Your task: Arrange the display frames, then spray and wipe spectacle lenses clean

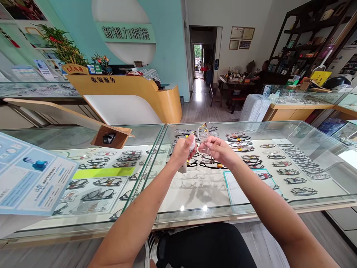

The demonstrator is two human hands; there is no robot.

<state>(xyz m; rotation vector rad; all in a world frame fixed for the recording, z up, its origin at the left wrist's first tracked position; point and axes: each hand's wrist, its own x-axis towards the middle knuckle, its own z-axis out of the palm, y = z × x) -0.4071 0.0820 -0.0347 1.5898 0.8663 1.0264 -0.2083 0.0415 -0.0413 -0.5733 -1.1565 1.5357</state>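
Bare forearms (146,208) up front — L hand (184,149) grips white obj (183,168), R hand (220,149) pinches specs (203,134).

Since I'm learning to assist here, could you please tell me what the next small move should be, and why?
Perhaps bring the white item in the left hand slightly closer to the glasses, since the right hand holds them up beside it.

Below the left hand (184,149) and right hand (222,150), passage is blocked by the glass-topped counter (192,198) (eyeglasses (288,172) are enclosed beneath). Leftward, the way is obstructed by a wooden stand (96,140) and a printed sign (30,178); rightward, open air is left above the counter.
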